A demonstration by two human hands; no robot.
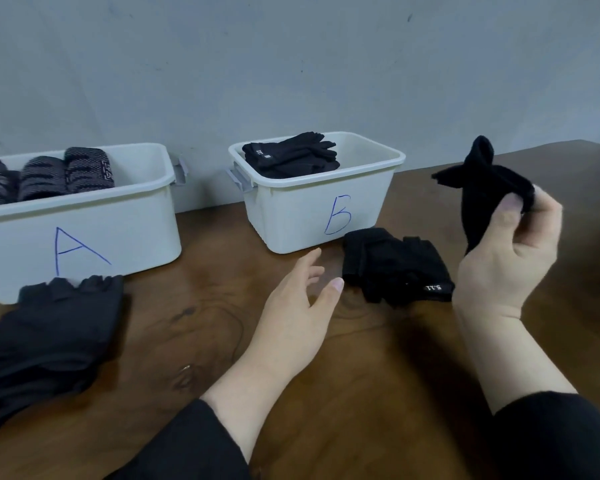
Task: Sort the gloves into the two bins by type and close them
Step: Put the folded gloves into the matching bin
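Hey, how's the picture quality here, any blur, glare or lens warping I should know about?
Head view: soft, even light, no hard glare; wide-angle warping bends the brown wooden table edge at right. The white plastic bin marked B is fairly sharp, while the black knit glove pinched by the right hand looks slightly soft, and a smeared dark blur sits at the far right edge. The left hand casts only a faint shadow.

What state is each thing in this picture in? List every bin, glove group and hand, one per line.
Bin A: open, no lid, holds rolled patterned gloves.
Bin B: open, no lid, holds stacked black gloves.
Black glove: lifted, pinched by the right hand.
Labelled black gloves: lying on the table before bin B.
Dark glove pile: lying before bin A.
Left hand: open, holding nothing.
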